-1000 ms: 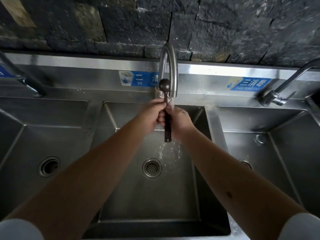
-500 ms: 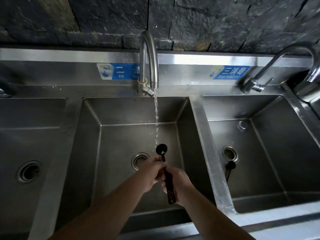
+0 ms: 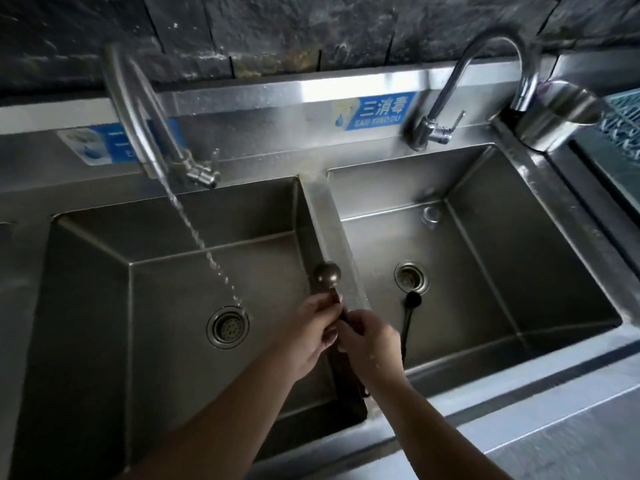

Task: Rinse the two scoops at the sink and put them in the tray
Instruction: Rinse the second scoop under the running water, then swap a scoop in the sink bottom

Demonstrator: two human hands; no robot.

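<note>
Water streams from a curved steel tap (image 3: pixel 138 112) toward a round strainer drain (image 3: pixel 228 326), while a second gooseneck tap (image 3: pixel 485 81) stands dry to its right. Behind the taps, a steel backsplash (image 3: pixel 270 98) carries two blue labels, the right one (image 3: pixel 375 110) reading "SAN XIAO DU", the left one (image 3: pixel 100 145) partly hidden and blurred. A dark rough stone wall (image 3: pixel 311 26) rises above. At far right sit a steel cup (image 3: pixel 554 116) and a teal mesh rack (image 3: pixel 625 123).

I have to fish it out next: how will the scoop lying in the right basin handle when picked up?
The second scoop looks thin and rigid, so probably light and stiff. It lies in a wet basin, so likely slippery. Its slim handle lies low against the floor, so it may be fiddly to pinch.
</note>
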